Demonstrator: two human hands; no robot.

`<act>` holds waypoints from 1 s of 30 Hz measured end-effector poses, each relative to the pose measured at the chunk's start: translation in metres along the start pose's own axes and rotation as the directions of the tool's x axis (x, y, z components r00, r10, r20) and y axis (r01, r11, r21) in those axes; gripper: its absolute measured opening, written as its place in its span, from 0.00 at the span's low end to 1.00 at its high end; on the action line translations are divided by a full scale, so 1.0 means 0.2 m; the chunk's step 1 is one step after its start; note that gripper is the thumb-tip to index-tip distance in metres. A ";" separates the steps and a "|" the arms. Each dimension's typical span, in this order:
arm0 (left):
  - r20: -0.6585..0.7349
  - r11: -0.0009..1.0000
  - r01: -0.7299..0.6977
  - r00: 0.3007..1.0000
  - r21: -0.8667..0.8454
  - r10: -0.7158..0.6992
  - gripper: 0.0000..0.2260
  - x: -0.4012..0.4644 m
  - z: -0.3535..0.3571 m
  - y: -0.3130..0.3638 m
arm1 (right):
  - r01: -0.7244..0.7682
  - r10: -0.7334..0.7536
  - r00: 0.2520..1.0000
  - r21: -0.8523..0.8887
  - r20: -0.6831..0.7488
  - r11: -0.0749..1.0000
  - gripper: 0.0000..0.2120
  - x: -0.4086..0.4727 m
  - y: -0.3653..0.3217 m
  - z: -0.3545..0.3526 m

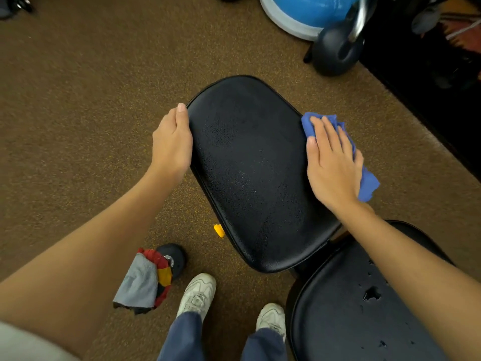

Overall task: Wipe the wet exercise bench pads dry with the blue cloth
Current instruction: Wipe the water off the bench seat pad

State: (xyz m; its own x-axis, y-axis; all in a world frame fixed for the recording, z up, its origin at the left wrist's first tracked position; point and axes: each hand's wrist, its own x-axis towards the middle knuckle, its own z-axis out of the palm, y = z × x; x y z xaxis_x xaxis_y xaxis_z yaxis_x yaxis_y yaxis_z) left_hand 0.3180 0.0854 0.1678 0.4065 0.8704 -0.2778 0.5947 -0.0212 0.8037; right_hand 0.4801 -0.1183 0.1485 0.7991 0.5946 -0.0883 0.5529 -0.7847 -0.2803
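Note:
A black padded bench pad [250, 173] fills the middle of the view, its surface speckled with fine wet marks. My left hand [171, 142] grips its left edge, thumb along the rim and fingers hidden underneath. My right hand [331, 162] lies flat with straight fingers on the blue cloth [368, 183], pressing it against the pad's right edge. A second black pad [351, 308] at the lower right carries larger water drops and is partly covered by my right forearm.
A kettlebell [335, 52] and a blue balance dome [299, 14] stand on the brown carpet beyond the bench. A dumbbell with a grey and red cloth [148, 280] lies by my white shoes [197, 295]. A yellow knob [219, 230] shows under the pad. Dark furniture lines the right side.

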 end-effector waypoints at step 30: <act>0.031 0.999 0.036 0.999 0.026 -0.037 0.20 0.00 -0.04 0.01 | 0.445 -0.436 0.895 -0.117 0.096 0.888 0.21 0.12 -0.11 -0.01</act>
State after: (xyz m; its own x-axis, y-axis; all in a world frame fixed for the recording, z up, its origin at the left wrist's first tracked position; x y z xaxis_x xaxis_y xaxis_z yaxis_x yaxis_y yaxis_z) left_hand 0.3144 0.0880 0.1739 0.4054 0.8550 -0.3235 0.6271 -0.0025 0.7790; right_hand 0.4867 -0.0876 0.1538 0.4513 0.8911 -0.0488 0.8742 -0.4524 -0.1764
